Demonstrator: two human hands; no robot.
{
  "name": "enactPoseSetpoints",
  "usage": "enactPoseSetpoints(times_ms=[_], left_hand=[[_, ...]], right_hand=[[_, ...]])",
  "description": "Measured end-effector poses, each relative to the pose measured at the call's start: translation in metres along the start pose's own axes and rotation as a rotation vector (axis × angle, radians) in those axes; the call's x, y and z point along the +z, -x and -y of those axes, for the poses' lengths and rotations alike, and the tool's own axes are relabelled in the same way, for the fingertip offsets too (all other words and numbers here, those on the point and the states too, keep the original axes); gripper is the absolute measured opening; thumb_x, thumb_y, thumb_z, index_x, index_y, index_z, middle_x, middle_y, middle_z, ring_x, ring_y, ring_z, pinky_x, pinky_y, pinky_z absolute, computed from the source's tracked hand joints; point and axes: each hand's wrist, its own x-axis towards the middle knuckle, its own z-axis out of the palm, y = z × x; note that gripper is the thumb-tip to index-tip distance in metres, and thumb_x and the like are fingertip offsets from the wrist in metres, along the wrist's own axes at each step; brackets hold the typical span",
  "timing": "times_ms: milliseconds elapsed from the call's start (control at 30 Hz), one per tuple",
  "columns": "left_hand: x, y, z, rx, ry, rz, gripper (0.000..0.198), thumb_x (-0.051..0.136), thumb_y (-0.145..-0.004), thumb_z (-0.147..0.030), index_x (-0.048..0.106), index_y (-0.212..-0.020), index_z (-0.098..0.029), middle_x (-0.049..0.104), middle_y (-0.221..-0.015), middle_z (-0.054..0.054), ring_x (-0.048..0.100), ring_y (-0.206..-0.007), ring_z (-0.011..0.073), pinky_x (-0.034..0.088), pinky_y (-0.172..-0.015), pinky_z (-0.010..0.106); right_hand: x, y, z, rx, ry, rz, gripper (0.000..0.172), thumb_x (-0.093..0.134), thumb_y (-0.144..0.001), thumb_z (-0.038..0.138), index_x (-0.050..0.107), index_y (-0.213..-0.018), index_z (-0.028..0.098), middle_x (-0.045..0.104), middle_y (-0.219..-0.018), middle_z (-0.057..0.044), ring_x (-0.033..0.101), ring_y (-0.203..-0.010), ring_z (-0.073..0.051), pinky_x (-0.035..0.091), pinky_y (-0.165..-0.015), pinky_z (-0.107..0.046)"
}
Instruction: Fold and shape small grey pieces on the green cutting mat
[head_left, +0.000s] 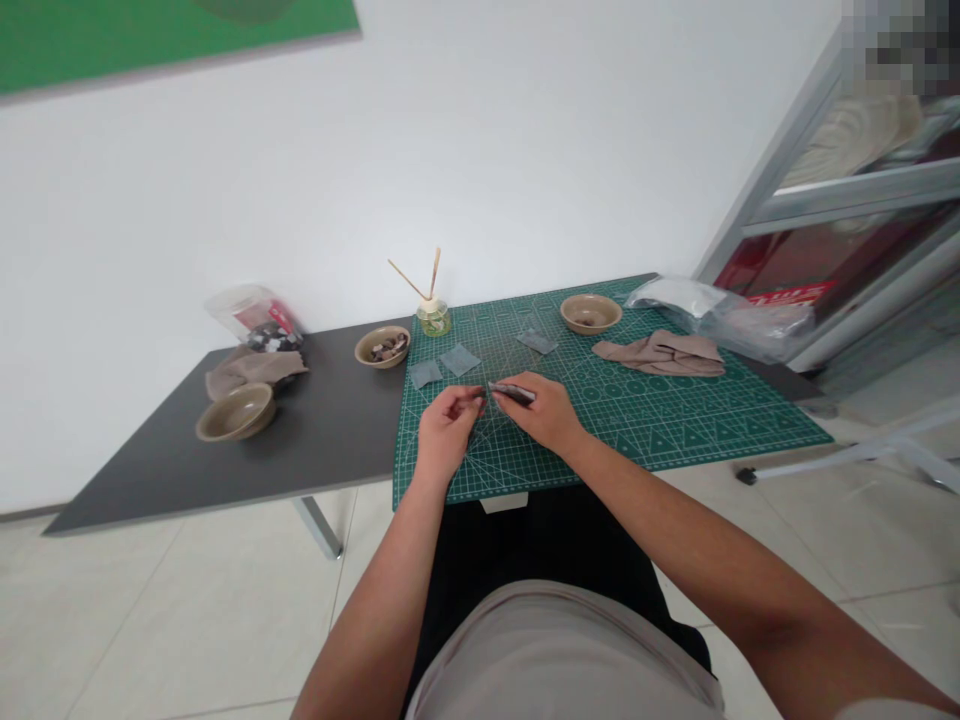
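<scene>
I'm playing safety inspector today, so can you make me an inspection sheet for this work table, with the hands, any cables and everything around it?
Surface: dark grey tabletop; green cutting mat over its right part.
Things in use: slim dark tool; small dark piece, too small to identify.
Clutter: three small clear packets, bowl with a few bits and crumpled right cloth on the mat; bowl of dark and pale pieces by its left edge; bottle with two sticks at the back.
Hands: left hand pinches the piece; right hand holds the tool.
Cables: nothing seen.
Surroundings: white wall behind, tiled floor below.
</scene>
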Motion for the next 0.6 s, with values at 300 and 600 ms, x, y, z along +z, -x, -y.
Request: enactPoseSetpoints(times_ms=[300,600], left_hand=[[0.001,0.0009,-0.0011,-0.039,0.058,0.019,0.017,0.079,-0.065,-0.023,0.069,-0.079,-0.019,0.074,-0.081,0.002,0.069,-0.077,0.017,0.055,-0.077,0.032],[-0.0001,0.0016,-0.0004,-0.043,0.046,0.002,0.019,0.079,-0.063,-0.022,0.065,-0.076,-0.019,0.07,-0.074,-0.001,0.065,-0.07,0.0145,0.052,-0.071,0.029]], right_hand=[[-0.0004,-0.0008,0.0012,-0.005,-0.014,0.108,0.01,0.064,-0.087,0.024,0.072,-0.093,0.022,0.075,-0.092,-0.005,0.07,-0.087,-0.02,0.054,-0.081,-0.033],[-0.0042,-0.0039,0.003,0.092,-0.153,0.207,0.007,0.071,-0.085,0.026,0.074,-0.09,0.023,0.075,-0.089,-0.001,0.07,-0.084,-0.018,0.052,-0.079,-0.03]])
